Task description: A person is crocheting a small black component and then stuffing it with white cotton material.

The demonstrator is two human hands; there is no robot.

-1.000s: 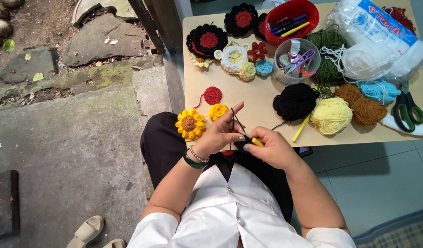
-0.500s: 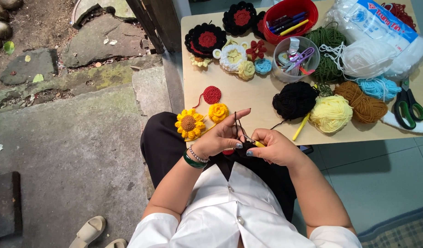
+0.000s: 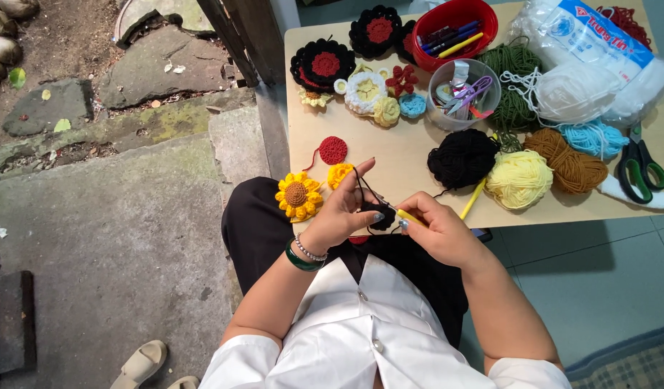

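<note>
Pinching a small black crochet piece (image 3: 381,216) over the lap, the left hand (image 3: 344,209) has black yarn running over its raised forefinger. The right hand (image 3: 436,229) is closed on a yellow-handled crochet hook (image 3: 407,215) — its tip seemingly in the piece — near the black yarn ball (image 3: 462,158) on the table (image 3: 389,155).

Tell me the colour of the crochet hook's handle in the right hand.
Yellow handle of the crochet hook, held by the right hand; head view.

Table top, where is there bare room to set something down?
The table is bare between the red crochet disc and the black yarn ball. The far side is crowded with crochet flowers, the clear tub, yarn and the scissors.
</note>
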